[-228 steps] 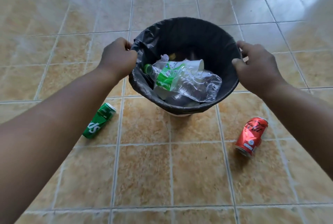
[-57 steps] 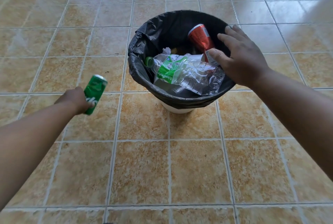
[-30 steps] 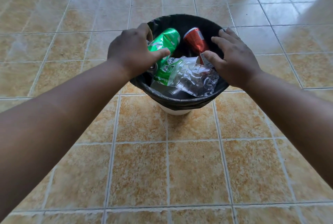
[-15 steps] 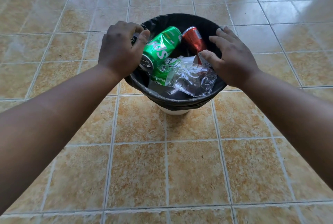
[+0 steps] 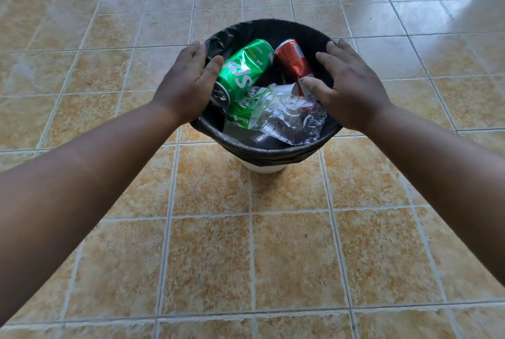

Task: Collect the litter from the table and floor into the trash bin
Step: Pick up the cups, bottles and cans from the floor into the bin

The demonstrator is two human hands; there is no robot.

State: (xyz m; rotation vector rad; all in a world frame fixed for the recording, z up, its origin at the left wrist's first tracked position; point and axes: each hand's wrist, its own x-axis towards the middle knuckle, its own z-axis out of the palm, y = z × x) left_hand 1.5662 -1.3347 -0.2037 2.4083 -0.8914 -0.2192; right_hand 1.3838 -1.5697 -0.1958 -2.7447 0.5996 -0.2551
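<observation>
The trash bin (image 5: 262, 154), white with a black liner, stands on the tiled floor in front of me. Inside it lie a green soda can (image 5: 246, 71), a red soda can (image 5: 293, 61) and a crushed clear plastic bottle (image 5: 284, 117) with a green label. My left hand (image 5: 183, 87) lies at the bin's left rim, fingers outside and thumb inside next to the green can. My right hand (image 5: 352, 87) rests over the right rim with its fingers spread and fairly straight. Neither hand holds any litter.
Orange-beige floor tiles (image 5: 207, 256) surround the bin on every side. No loose litter shows on the floor in view. Bright glare falls on the tiles at the far right (image 5: 437, 11).
My left hand has let go of the green can, which now lies in the bin beside the red one. Both hands have moved outward to the bin's rim.
</observation>
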